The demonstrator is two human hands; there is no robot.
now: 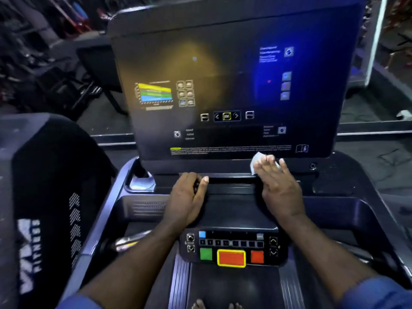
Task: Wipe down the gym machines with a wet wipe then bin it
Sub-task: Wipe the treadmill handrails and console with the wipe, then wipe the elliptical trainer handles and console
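Your blue sleeve (376,293) sits lowest in frame. The wet wipe (256,160) lies under your right hand (281,190), fingers straight, pressing it flat onto the ledge (231,176) below the treadmill screen (223,74). Left hand (187,197): fingers curled over that ledge.

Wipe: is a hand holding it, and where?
Not gripped: the right hand presses flat fingers on the wipe, over its middle; a left corner pokes out.

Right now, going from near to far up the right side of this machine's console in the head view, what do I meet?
Yellow-framed red button → right hand → wet wipe → display screen.
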